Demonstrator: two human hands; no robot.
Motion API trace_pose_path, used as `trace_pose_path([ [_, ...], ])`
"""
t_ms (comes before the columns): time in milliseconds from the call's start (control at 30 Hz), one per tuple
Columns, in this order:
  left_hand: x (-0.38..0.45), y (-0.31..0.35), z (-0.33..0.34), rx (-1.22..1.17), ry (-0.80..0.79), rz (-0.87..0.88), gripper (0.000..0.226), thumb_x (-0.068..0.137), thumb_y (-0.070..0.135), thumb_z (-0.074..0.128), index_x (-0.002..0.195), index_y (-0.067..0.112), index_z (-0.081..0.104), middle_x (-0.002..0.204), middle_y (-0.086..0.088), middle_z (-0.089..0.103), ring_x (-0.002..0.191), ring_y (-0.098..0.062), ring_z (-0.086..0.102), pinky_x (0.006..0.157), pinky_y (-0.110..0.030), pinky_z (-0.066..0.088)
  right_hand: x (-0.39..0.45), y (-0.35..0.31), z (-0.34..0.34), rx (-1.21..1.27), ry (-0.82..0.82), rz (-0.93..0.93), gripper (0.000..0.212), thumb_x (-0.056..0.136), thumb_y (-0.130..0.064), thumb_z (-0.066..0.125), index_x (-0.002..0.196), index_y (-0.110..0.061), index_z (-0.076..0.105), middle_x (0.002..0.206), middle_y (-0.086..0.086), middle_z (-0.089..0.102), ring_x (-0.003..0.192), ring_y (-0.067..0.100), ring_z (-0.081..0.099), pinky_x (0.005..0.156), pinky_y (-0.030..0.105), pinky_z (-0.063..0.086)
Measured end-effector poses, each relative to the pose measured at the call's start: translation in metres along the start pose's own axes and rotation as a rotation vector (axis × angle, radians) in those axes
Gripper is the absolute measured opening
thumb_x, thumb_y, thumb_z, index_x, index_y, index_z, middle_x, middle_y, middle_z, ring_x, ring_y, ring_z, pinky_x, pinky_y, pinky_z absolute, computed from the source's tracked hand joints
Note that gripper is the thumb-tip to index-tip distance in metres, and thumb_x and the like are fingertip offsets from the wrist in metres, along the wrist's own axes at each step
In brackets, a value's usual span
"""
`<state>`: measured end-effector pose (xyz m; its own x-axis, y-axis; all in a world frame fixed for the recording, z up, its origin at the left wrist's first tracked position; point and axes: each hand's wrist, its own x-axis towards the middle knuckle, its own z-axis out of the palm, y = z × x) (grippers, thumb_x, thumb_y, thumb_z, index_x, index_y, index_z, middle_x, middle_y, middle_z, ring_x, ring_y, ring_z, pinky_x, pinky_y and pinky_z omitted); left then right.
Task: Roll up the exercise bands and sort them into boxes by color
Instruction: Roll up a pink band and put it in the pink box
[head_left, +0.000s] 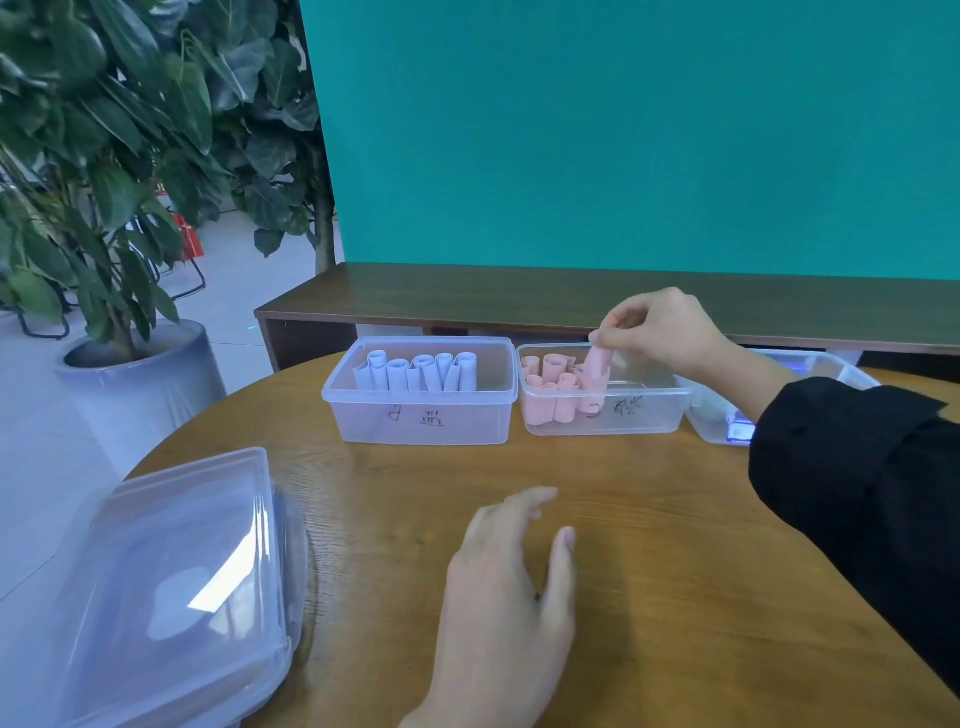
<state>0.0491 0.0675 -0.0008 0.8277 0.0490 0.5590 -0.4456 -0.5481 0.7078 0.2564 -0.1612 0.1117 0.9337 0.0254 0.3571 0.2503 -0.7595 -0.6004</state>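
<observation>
- Head view: right hand (662, 330) reaches out over the pink box (605, 415), fingertips pinching the top of a rolled pink band (596, 370); black sleeve (857, 467) covers the forearm.
- Pinched roll stands about upright, its lower end down inside the box, touching the other pink rolls (550, 387) packed just left of it under the hand.
- Right half of the pink box, directly below the wrist, holds no rolls.
- Front wall of the pink box carries black marker writing below the hand; strokes too smeared to read.
- Left of the right hand, touching the pink box side by side: clear box (421, 415) with pale lilac-white rolls (415, 371) standing in a row along its back left.
- That box's front wall has handwritten marks, one looks like a "P", the other character unreadable.
- Right of the hand, partly behind the sleeve: third clear box (826, 366), something blue-lit inside near the cuff; contents cannot be made out.
- Left hand (511, 587) well nearer the camera than the right one, fingers relaxed and slightly spread, holding nothing, low over the round wooden table (649, 571); contact with the wood cannot be told.
- Left of the left hand, at the table edge: stack of clear plastic lids (176, 582), overhanging the rim.
- Far beyond both hands: dark wood shelf (519, 296), teal wall (623, 130), potted plant (119, 156) in a grey pot off to the left.
</observation>
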Motion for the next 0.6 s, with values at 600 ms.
trace_pose_path([
  [600, 0.0, 0.0, 0.001, 0.005, -0.02, 0.018, 0.029, 0.09, 0.038, 0.066, 0.119, 0.04, 0.064, 0.104, 0.024, 0.061, 0.084, 0.012, 0.058, 0.069, 0.004, 0.034, 0.001, 0.007, 0.019, -0.115, -0.233, 0.043, 0.015, 0.077, -0.035, 0.087, 0.085, -0.024, 0.081, 0.086, -0.008, 0.075, 0.082, 0.009, 0.068, 0.073, 0.026, 0.053],
])
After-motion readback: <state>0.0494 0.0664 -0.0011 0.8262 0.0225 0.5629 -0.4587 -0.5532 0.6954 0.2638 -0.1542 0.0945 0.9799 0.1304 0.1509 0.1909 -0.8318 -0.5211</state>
